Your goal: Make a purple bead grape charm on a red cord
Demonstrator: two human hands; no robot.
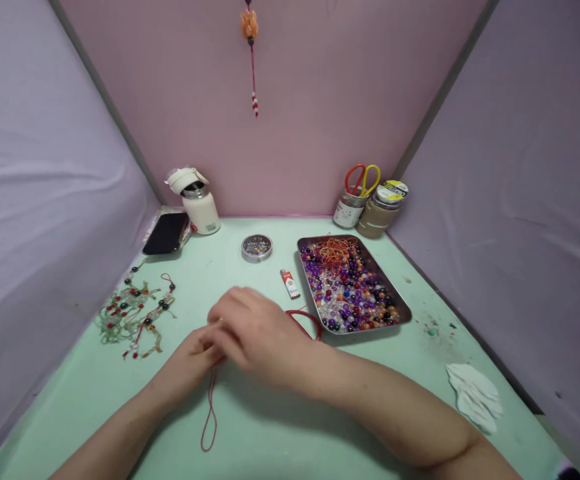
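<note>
My left hand [201, 352] is closed over the middle of the green table, with a red cord [210, 413] hanging below it in a long loop. My right hand [250, 330] overlaps it from the right, its fingers bent and pressed close to the left fingertips; what lies between them is hidden. More red cord [306, 313] curves out on the table beyond my right wrist. To the right stands a metal tray [404, 316] of mixed beads and tangled orange-red thread. A red and white lighter [290, 284] lies between hands and tray.
Beaded strings [145, 320] lie at left. Behind are a phone [167, 233], a cream bottle [203, 211], a round container [257, 247] and jars [379, 212], one holding scissors [363, 181]. A crumpled white cloth [475, 397] is at right. A beaded ornament [250, 25] hangs above.
</note>
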